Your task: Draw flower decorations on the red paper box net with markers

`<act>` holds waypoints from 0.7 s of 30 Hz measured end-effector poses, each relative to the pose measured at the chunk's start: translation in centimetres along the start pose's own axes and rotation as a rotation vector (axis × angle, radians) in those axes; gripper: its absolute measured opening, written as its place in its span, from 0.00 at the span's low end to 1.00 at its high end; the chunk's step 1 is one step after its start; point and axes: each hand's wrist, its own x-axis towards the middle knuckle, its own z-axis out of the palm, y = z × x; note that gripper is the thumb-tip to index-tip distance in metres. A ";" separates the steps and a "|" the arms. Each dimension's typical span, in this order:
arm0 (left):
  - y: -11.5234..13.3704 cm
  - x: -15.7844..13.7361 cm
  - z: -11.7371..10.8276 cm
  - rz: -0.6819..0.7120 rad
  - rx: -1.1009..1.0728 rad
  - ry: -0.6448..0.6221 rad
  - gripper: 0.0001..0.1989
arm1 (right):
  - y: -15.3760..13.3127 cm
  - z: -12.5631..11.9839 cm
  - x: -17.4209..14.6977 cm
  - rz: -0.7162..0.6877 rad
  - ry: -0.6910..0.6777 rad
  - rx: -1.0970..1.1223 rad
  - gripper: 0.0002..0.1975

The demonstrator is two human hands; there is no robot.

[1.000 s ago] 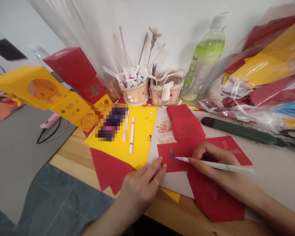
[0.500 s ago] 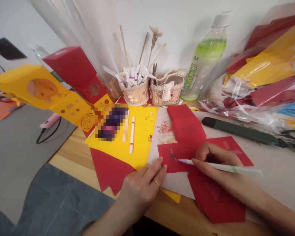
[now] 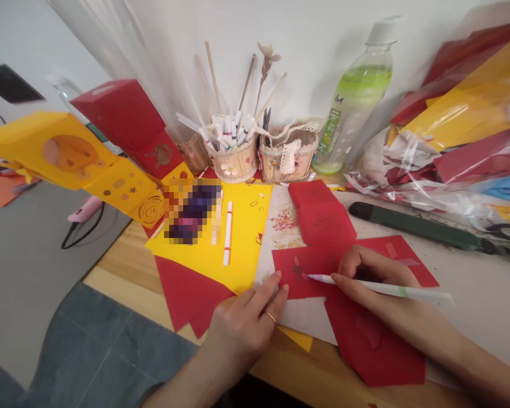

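Note:
My right hand (image 3: 378, 277) is closed round a white felt-tip pen (image 3: 391, 289) with a green band. The pen's purplish tip touches a small flower drawing (image 3: 298, 269) on a piece of red paper (image 3: 284, 289). With fingers stretched out, my left hand (image 3: 250, 320) rests at the left edge of that paper, wearing a ring. Another red paper piece (image 3: 386, 357) lies under my right wrist. Behind the drawing stands a folded red paper (image 3: 318, 209) with a dark line pattern.
A capped white marker (image 3: 228, 232) lies on yellow paper (image 3: 242, 272). Behind are a pot of markers (image 3: 233, 161), a small basket (image 3: 289, 156) and a green drink bottle (image 3: 352, 107). A dark green tool (image 3: 416, 226) and a plastic bag of coloured paper (image 3: 463, 113) occupy the right.
Both hands stay nearly in place. The pink colouring at the pen tip looks slightly changed; the camera view has shifted very little.

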 end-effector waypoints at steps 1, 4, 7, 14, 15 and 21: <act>0.0 0.0 0.0 -0.001 0.000 -0.003 0.16 | 0.0 0.0 0.0 0.004 -0.009 0.005 0.12; 0.0 -0.1 0.0 0.000 -0.003 -0.013 0.16 | -0.1 -0.1 0.0 0.019 -0.011 0.017 0.13; 0.0 -0.2 0.0 0.007 0.000 -0.021 0.16 | -0.2 0.0 0.0 0.011 0.013 0.010 0.12; 0.0 -0.1 0.0 0.008 0.007 -0.008 0.15 | -0.2 0.1 0.0 0.002 -0.007 -0.035 0.11; 0.0 -0.1 0.0 0.007 0.007 -0.008 0.15 | -0.1 0.1 0.0 0.001 -0.013 -0.033 0.12; 0.0 -0.1 0.0 0.007 0.004 -0.015 0.16 | 0.2 0.0 -0.1 -0.001 -0.006 -0.015 0.11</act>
